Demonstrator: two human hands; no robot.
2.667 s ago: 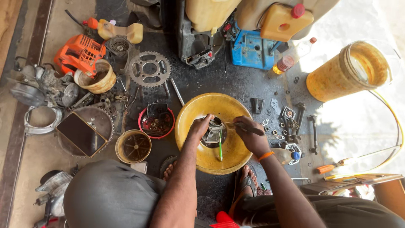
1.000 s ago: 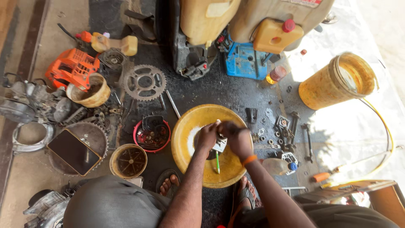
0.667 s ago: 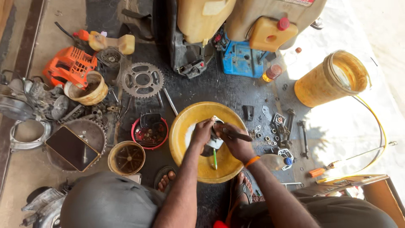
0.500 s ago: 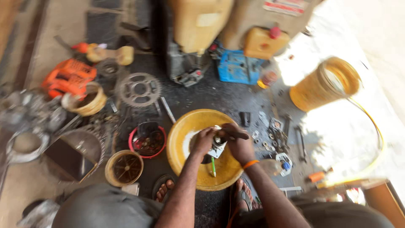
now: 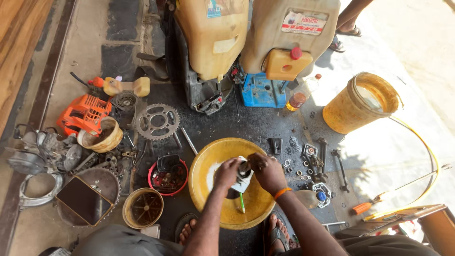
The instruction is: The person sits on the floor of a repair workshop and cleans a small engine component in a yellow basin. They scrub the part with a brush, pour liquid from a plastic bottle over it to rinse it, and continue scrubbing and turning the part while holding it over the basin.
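Both hands, left point(image 5: 227, 171) and right point(image 5: 266, 170), grip a small metal part point(image 5: 244, 171) upright over the yellow basin point(image 5: 208, 161).

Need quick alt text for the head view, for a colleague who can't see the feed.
Seen from above, the left hand and right hand hold a small metal engine part over a yellow basin on an oily floor. A sprocket, a red bowl of parts, yellow jerrycans and a yellow bucket surround it.

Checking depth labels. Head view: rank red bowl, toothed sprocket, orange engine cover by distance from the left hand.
1. Red bowl, just left of the left hand, beside the yellow basin.
2. Toothed sprocket, up and left.
3. Orange engine cover, far left.
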